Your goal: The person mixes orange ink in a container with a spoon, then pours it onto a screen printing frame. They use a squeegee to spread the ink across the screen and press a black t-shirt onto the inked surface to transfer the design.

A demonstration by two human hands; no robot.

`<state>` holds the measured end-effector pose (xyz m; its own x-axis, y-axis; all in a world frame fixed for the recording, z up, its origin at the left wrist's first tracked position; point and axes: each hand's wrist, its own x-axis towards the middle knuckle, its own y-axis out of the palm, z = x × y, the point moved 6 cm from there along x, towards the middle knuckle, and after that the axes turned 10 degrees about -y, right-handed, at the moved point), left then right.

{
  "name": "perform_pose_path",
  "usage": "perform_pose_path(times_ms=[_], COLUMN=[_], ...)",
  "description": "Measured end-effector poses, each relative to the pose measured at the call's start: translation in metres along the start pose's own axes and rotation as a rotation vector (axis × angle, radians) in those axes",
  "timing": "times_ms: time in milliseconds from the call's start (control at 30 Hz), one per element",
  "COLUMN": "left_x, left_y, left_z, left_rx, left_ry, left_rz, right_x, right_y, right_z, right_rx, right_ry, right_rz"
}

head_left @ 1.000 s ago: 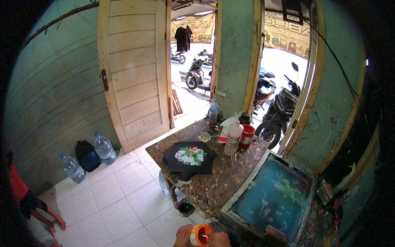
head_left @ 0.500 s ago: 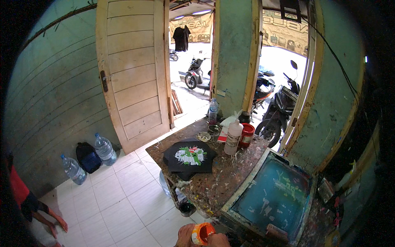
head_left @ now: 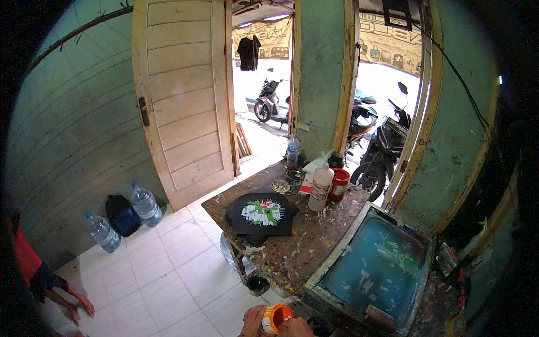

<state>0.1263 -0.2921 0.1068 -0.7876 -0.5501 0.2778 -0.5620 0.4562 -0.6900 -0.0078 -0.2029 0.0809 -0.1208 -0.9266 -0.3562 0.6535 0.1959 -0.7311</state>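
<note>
At the lower edge, my left hand is wrapped around the side of a small orange paint tub with a white patch on it. The tub is tilted so that its mouth and reddish-orange inside show. My right hand is at the tub's right rim, its fingers bent in toward the mouth; what they hold, if anything, is hidden. Beyond the hands stands a stained worktable. A black printed fabric piece lies on it, and a blue printing screen in a pale frame rests at the right.
A white squeeze bottle, a red tub and a water bottle stand on the table's far part. A dark cup hangs by its near left corner. Large water jugs line the left wall; another person's feet show left.
The whole view has shifted very slightly. Both hands stay at the orange tub, with only a small movement of the right hand at its rim.
</note>
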Motion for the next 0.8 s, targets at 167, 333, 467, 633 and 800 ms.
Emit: perform_pose_path(times_ms=[167,333,467,633,800], left_x=[0.002,0.003,0.003,0.004,0.005], left_y=[0.000,0.000,-0.001,-0.001,0.000], left_z=[0.001,-0.002,-0.006,-0.006,-0.008], left_rx=[-0.006,0.014,-0.016,0.004,0.008], left_ry=[-0.041,-0.048,0.020,0.007,-0.006], left_rz=[0.026,0.033,0.011,0.007,0.031], right_x=[-0.002,-0.002,-0.001,-0.002,0.000], right_y=[-0.003,-0.007,-0.009,-0.009,-0.010], right_z=[0.002,0.006,0.010,0.003,-0.004], right_rx=[-0.008,0.031,0.033,-0.018,0.049], right_ry=[-0.046,-0.074,-0.163,-0.127,-0.098], right_rz=[-0.046,-0.153,-0.109,-0.086,-0.223])
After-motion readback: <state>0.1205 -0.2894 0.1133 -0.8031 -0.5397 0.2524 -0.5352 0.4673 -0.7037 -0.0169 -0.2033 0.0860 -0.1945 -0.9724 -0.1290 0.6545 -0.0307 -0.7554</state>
